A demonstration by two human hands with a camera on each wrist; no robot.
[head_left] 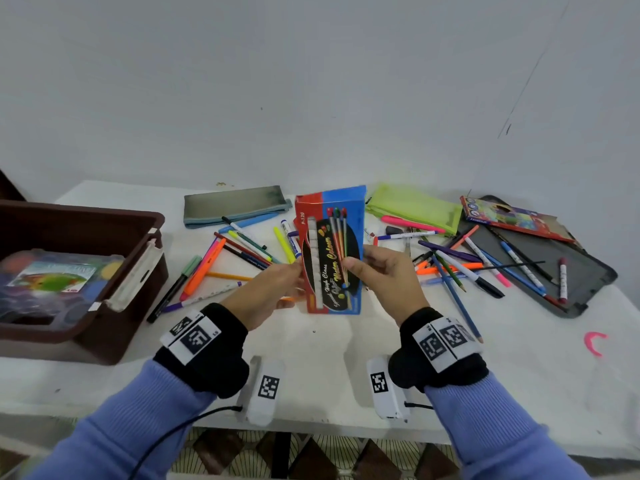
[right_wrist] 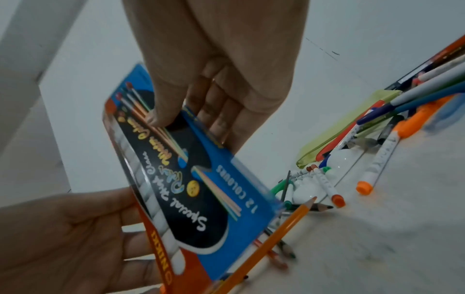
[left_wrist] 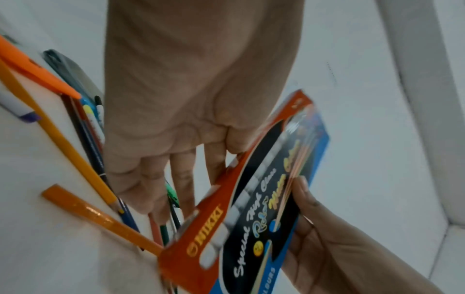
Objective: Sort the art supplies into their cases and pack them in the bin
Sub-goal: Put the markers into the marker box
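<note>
Left hand (head_left: 273, 289) and right hand (head_left: 384, 275) | I gripped the red-and-blue cardboard water-colour box (head_left: 332, 251) by its sides | upright above the white worktop (head_left: 346, 358).

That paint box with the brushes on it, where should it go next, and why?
Probably a short carry to the left, into the brown plastic bin. Both the left hand and the right hand hold the red and blue cardboard water colour box up off the white table, and the bin sits left with a clear paint case already inside.
</note>
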